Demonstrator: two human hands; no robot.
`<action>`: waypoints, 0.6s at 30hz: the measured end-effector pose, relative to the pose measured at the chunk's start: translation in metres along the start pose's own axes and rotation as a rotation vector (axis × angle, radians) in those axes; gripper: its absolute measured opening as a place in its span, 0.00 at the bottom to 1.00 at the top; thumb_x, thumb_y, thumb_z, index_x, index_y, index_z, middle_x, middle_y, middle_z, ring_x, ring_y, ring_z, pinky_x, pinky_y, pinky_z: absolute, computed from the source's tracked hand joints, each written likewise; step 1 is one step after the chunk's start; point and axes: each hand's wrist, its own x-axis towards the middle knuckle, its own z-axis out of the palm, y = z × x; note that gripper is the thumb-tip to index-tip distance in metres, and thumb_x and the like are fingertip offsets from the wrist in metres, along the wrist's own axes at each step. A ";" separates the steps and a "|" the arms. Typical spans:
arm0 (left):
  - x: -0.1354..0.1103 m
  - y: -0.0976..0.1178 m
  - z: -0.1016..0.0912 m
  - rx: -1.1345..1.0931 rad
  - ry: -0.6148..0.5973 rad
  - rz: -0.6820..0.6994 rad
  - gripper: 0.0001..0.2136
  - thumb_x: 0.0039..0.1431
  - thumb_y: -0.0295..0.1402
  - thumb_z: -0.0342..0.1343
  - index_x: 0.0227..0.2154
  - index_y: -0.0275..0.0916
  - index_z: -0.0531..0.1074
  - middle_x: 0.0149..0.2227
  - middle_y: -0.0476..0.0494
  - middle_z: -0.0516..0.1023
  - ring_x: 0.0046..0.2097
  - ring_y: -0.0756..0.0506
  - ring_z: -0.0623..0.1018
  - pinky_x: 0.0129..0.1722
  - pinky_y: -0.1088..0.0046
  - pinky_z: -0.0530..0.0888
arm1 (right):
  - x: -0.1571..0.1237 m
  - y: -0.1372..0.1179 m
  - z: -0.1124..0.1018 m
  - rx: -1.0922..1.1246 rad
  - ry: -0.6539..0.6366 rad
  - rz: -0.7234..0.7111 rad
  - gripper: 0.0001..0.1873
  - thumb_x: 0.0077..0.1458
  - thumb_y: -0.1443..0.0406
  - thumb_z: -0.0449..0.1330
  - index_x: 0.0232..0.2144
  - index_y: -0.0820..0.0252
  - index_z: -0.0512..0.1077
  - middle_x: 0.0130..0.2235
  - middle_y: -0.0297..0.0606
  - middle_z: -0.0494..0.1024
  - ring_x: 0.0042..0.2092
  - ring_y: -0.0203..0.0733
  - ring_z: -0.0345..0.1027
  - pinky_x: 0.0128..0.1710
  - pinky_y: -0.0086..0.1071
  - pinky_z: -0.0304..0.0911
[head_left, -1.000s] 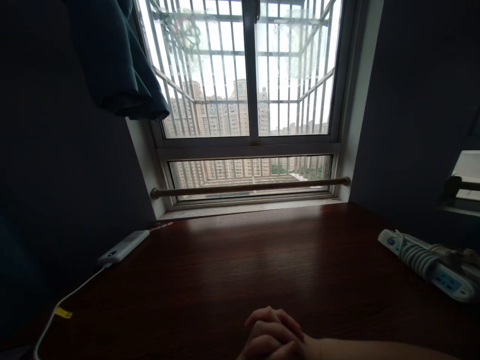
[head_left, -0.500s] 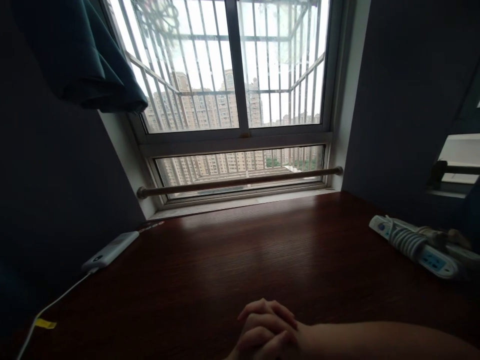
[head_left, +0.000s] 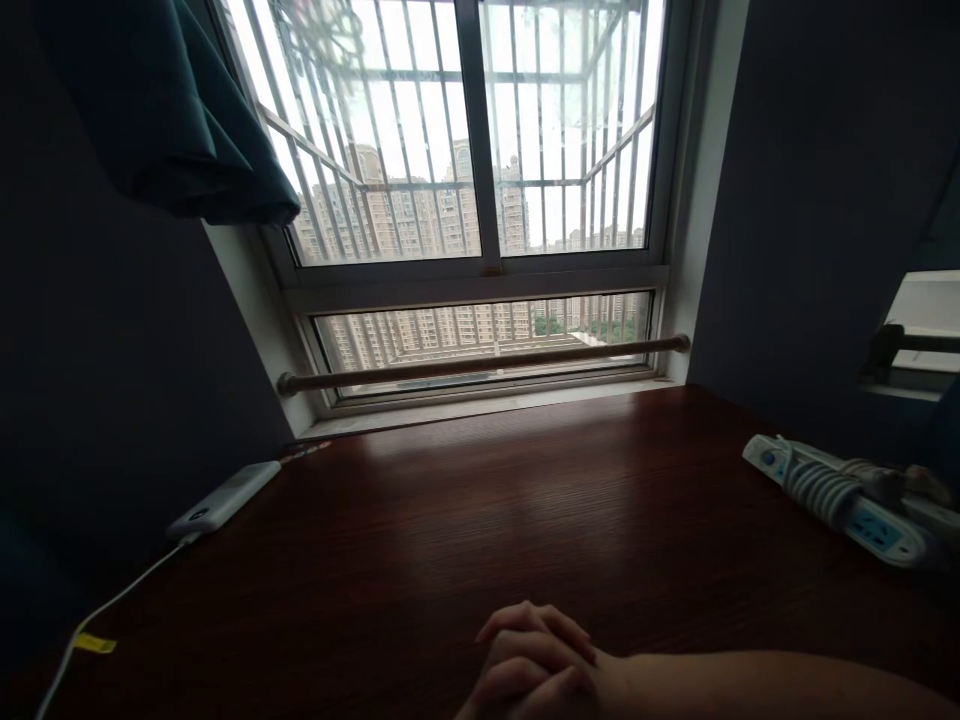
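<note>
My left hand (head_left: 517,680) and my right hand (head_left: 598,682) are clasped together at the bottom edge of the view, fingers folded over one another. No object shows between them. The right forearm comes in from the lower right, while the left forearm is out of view. Under and beyond the hands is a dark red-brown wooden tabletop (head_left: 450,530). The lower parts of both hands are cut off by the frame.
A white power bank (head_left: 225,497) with a white cable (head_left: 124,592) and yellow tag (head_left: 95,644) lies at left. At right rests a power strip (head_left: 832,497) wrapped in its cord. Beyond are a barred window (head_left: 472,160), a horizontal rail (head_left: 480,367) and a blue curtain (head_left: 202,130).
The view has shifted very slightly, so the window and the items at the sides sit a little further right. The hands remain clasped in the same place.
</note>
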 end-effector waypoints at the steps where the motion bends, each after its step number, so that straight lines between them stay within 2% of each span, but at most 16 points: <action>1: 0.003 -0.002 -0.005 0.007 -0.072 0.051 0.09 0.48 0.27 0.51 0.19 0.46 0.74 0.16 0.50 0.66 0.25 0.47 0.72 0.22 0.74 0.68 | 0.000 0.000 0.001 0.009 -0.007 0.002 0.22 0.57 0.58 0.52 0.53 0.49 0.59 0.50 0.34 0.67 0.53 0.38 0.59 0.53 0.31 0.57; 5: 0.013 -0.004 -0.019 0.015 -0.149 0.138 0.07 0.47 0.29 0.54 0.21 0.47 0.75 0.16 0.51 0.67 0.25 0.47 0.71 0.24 0.73 0.69 | 0.001 0.004 0.005 -0.049 -0.054 -0.068 0.18 0.59 0.59 0.49 0.52 0.49 0.61 0.51 0.33 0.65 0.55 0.38 0.55 0.55 0.30 0.55; 8: 0.017 0.001 -0.021 0.015 -0.172 0.168 0.09 0.49 0.27 0.54 0.24 0.48 0.76 0.18 0.52 0.68 0.27 0.48 0.72 0.26 0.74 0.70 | 0.003 0.004 0.006 -0.125 0.001 -0.117 0.18 0.59 0.58 0.49 0.51 0.51 0.62 0.53 0.34 0.63 0.56 0.38 0.54 0.55 0.29 0.55; 12: 0.017 0.004 -0.020 -0.023 -0.275 0.157 0.11 0.51 0.25 0.52 0.27 0.49 0.77 0.17 0.52 0.68 0.27 0.48 0.72 0.26 0.75 0.70 | 0.004 -0.002 0.000 -0.200 0.032 -0.205 0.19 0.58 0.56 0.49 0.52 0.50 0.61 0.56 0.34 0.59 0.57 0.39 0.51 0.57 0.31 0.52; 18: 0.018 0.003 -0.024 -0.086 -0.350 0.124 0.13 0.53 0.23 0.49 0.30 0.47 0.76 0.23 0.50 0.74 0.32 0.47 0.75 0.30 0.77 0.73 | 0.003 -0.006 -0.001 -0.255 -0.009 -0.168 0.19 0.60 0.57 0.46 0.53 0.52 0.59 0.52 0.34 0.64 0.57 0.37 0.51 0.56 0.29 0.53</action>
